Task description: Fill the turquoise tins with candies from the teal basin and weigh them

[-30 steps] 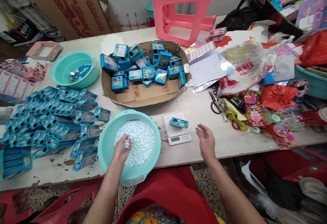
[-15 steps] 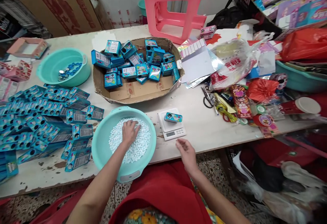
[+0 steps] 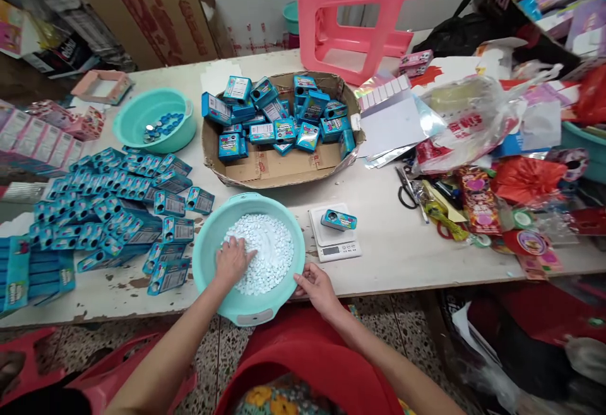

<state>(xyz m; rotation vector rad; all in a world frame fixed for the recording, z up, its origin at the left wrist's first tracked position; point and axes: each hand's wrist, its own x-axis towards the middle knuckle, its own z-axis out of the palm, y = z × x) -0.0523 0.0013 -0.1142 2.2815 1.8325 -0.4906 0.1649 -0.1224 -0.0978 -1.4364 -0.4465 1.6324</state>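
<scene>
A teal plastic basin (image 3: 208, 247) full of small white candies (image 3: 272, 251) stands at the table's near edge. My left hand (image 3: 231, 262) lies palm down in the candies, fingers curled into them. My right hand (image 3: 315, 285) grips the basin's right rim. Just right of the basin a small white digital scale (image 3: 338, 247) carries one blue tin (image 3: 338, 220). Beyond it a shallow cardboard tray (image 3: 284, 168) holds several blue boxes.
Flat blue cartons (image 3: 118, 213) lie spread over the left of the table. A second teal basin (image 3: 154, 121) with blue lids stands at back left. A pink stool (image 3: 360, 17) lies on the table behind. Scissors (image 3: 407, 191), bags and packets crowd the right side.
My right hand has come in from the table edge and taken hold of the basin's rim. My left hand stays in the candies. The camera view shifted slightly.
</scene>
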